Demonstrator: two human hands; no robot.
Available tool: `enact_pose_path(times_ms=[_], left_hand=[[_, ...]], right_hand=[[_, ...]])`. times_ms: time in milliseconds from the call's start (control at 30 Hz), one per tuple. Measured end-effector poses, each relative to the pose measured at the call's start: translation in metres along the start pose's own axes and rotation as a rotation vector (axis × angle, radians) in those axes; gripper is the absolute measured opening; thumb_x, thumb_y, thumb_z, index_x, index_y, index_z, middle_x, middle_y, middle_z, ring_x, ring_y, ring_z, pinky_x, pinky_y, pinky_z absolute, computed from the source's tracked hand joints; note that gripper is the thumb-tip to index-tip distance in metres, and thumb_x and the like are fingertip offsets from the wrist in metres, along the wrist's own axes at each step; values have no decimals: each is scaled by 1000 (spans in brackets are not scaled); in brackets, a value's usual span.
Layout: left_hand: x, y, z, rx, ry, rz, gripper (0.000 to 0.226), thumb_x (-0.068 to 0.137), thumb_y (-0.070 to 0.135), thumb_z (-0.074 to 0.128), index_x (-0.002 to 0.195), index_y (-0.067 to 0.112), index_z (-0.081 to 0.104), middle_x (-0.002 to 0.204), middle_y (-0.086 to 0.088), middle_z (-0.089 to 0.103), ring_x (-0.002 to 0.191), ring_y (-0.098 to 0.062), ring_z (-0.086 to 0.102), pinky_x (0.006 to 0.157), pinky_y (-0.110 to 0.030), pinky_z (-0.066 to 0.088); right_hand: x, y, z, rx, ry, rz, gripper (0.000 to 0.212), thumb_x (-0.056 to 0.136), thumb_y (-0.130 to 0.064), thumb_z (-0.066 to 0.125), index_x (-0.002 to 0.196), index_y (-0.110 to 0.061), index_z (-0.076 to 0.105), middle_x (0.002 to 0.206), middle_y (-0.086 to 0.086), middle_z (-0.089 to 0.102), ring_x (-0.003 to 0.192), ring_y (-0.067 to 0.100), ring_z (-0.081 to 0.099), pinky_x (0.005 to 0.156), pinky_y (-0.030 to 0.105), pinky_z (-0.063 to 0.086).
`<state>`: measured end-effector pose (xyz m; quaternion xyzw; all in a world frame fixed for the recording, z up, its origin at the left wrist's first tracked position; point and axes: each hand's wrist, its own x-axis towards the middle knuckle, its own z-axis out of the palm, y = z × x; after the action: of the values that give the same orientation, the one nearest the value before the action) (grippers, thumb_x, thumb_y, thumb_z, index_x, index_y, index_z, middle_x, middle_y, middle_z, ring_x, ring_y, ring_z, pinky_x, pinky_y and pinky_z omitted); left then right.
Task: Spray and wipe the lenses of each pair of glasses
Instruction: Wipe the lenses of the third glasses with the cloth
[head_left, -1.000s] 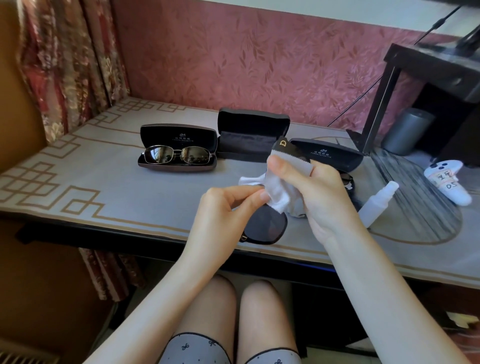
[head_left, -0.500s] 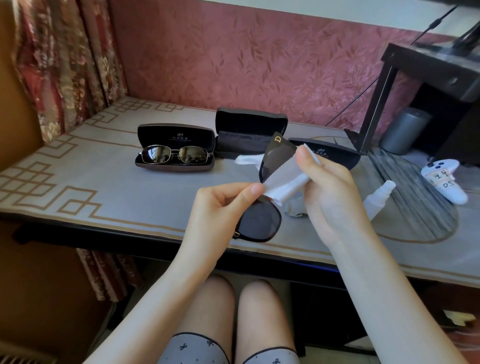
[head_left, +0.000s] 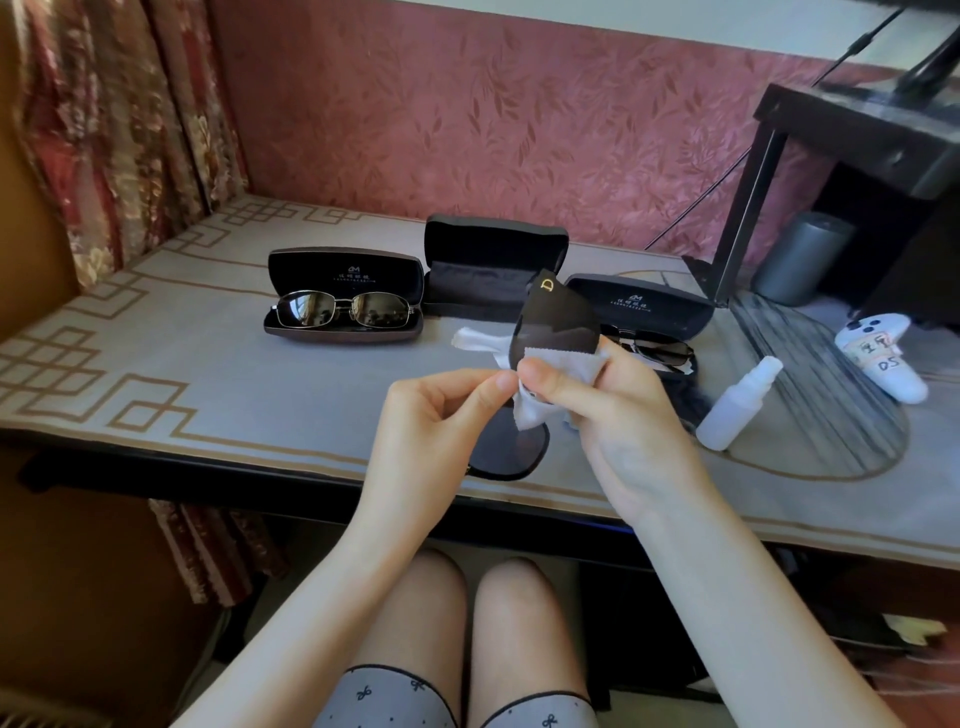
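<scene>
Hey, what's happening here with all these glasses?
A person seated at a table is cleaning dark sunglasses. The left hand pinches them near the middle while the right hand wraps a white cloth around the upper lens. A spray bottle sits on the table at right. Another pair lies in an open case at left.

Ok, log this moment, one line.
phase: wiping | left hand: holds sunglasses | right hand: pinches cloth on lens | spray bottle: on table
</scene>
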<state>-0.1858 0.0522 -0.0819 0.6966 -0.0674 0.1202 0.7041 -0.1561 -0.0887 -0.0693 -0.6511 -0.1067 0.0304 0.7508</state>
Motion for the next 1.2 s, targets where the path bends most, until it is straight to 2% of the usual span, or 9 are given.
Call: enact_pose_path(times_ms=[100,267,433,600,700,800,867,1033,1200], left_hand=[[1,1,0,22,-2,25,16,90,19,61,89,27,74,88,18,75,93,4,68,83,-12,50],[1,3,-1,28,-1,64,17,91,18,60,89,28,74,88,19,74,93,4,68,82,-10,48],[4,0,-5,-12,31,35,17,90,15,61,86,26,73,84,21,74,91,4,68,81,-9,48],[4,3,-6,-56,1,24,20,91,15,59,81,24,74,81,19,74,88,5,69,78,-7,47],[6,4,-7,-108,-17,-5,20,91,14,58,80,18,74,78,14,75,83,4,69,72,-6,47],[7,5,-8,-109,-30,-27,17,89,16,59,84,15,75,84,11,76,86,1,69,72,-6,47],[8,6,-9,-90,-31,-16,16,89,17,60,86,16,75,85,12,76,89,0,70,74,-7,48],[8,8,-9,-26,-73,29,24,92,16,56,89,3,76,88,-3,77,92,-10,72,88,-18,52],[8,10,-8,0,-40,63,25,93,18,57,84,5,77,87,0,77,93,-8,70,89,-17,50]], right_hand=[[4,-2,1,-16,28,-14,23,66,-16,76,82,-11,60,66,-5,65,65,5,62,59,8,44],[8,-5,0,-16,7,-48,24,62,-20,77,79,-11,62,67,-5,66,68,9,64,70,18,49],[14,-7,-14,-139,-89,-50,32,72,-13,78,95,6,67,88,8,71,89,19,68,87,31,51],[14,-9,-25,-157,-94,-44,29,81,-20,69,100,3,71,103,20,72,103,36,63,88,45,39],[14,-12,-28,-139,-119,-60,29,92,-22,59,102,2,71,104,22,72,104,33,58,86,45,32],[17,-14,-27,-119,-60,-61,39,90,-25,60,108,8,68,115,33,64,107,30,60,94,47,41],[21,-16,-25,-95,-9,-34,40,85,-29,68,106,5,70,111,27,69,108,28,63,95,43,47],[25,-27,-12,-101,52,-49,32,80,-35,69,69,-6,74,79,7,76,88,17,70,95,32,51],[26,-25,-5,-74,137,-54,47,89,-36,66,75,9,69,76,11,72,88,18,69,101,39,50]])
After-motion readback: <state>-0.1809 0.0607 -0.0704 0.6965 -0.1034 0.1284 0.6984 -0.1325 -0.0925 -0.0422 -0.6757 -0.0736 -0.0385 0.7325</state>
